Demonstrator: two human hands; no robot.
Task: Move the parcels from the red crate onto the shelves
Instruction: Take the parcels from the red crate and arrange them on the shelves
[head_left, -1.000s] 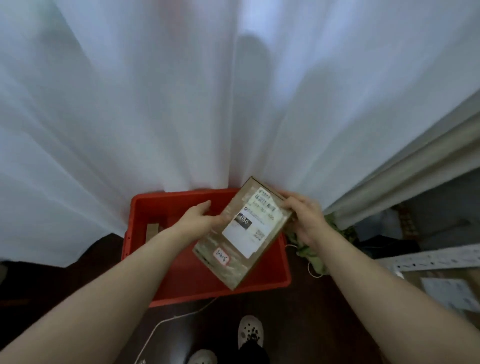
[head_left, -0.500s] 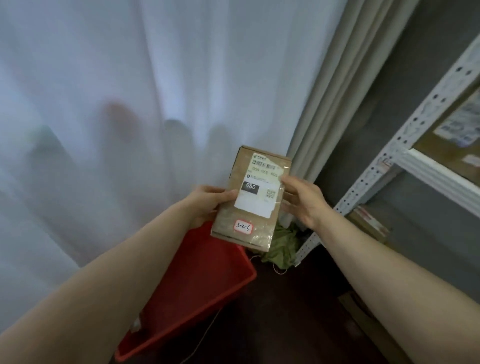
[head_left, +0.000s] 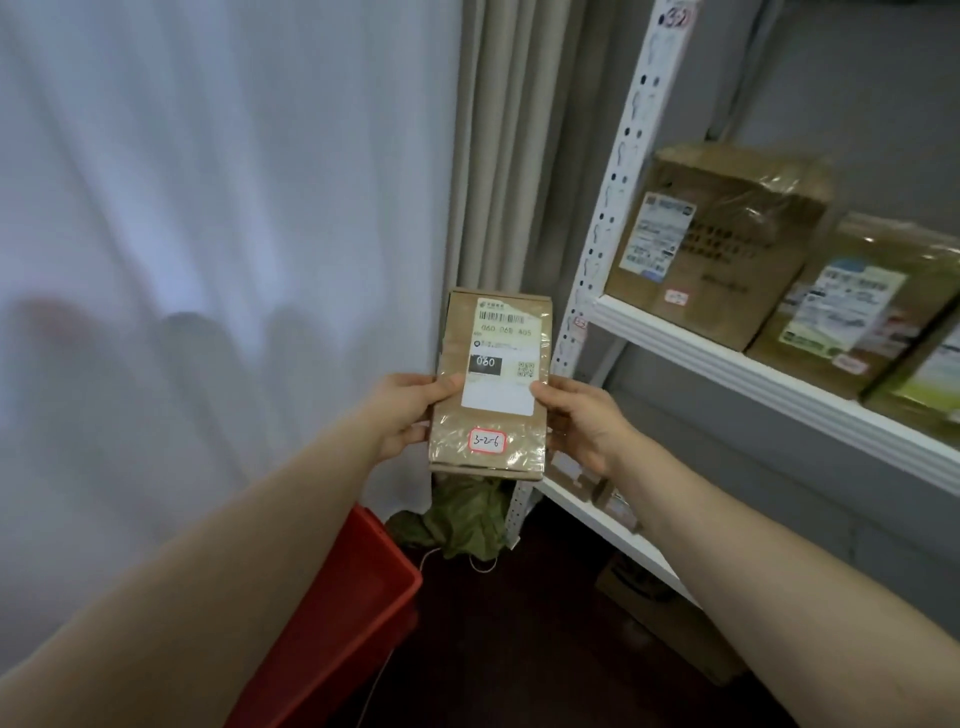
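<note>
A small brown cardboard parcel (head_left: 491, 387) with a white shipping label and a red-edged sticker reading 3-2-6 is held upright in front of me. My left hand (head_left: 410, 413) grips its left edge, and my right hand (head_left: 579, 421) grips its right edge, thumbs on the front face. The red crate (head_left: 358, 597) sits on the floor at lower left, only one corner in view, its inside hidden. The white metal shelves (head_left: 727, 358) stand to the right of the parcel.
Three taped brown parcels (head_left: 711, 239) sit on the upper shelf board. Smaller boxes lie on the lower board (head_left: 608, 525) and on the floor under it. A green crumpled bag (head_left: 462, 514) lies by the shelf post. White and beige curtains hang behind.
The view has swung right from the crate to the shelves. Both hands have lifted the parcel clear of the crate and turned it upright toward the shelf post.
</note>
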